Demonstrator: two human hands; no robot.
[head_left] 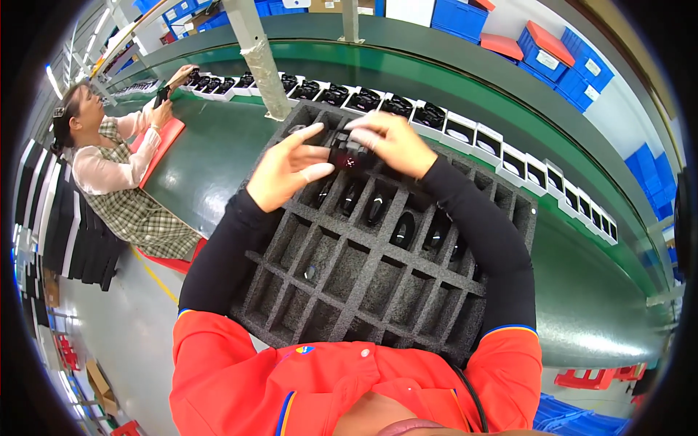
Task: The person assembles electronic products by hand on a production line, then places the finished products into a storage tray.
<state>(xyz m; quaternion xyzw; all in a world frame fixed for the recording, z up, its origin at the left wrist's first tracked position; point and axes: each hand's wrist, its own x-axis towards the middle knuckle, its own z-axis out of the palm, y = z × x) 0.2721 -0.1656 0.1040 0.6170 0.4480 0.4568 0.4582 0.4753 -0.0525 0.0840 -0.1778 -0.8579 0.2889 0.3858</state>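
Observation:
In front of me is a grey foam tray (374, 254) divided into compartments. Over its far part, my right hand (396, 144) is closed on a small black device (350, 154) with glossy parts and a faint reddish glow. White covers show on my fingertips. My left hand (291, 166) is just left of the device, fingers spread; whether a fingertip touches it I cannot tell. Glossy black rounded pieces (376, 207) stand in the tray's middle row. In a nearer compartment lies a small shiny round piece (311, 272).
Beyond the tray, a row of white boxes (512, 161) runs along the green bench (582, 291); several hold black items (334, 94). A metal post (258, 62) rises behind the tray. At the left, another person (120, 160) works over a red tray (163, 151). Blue bins (545, 58) stand behind.

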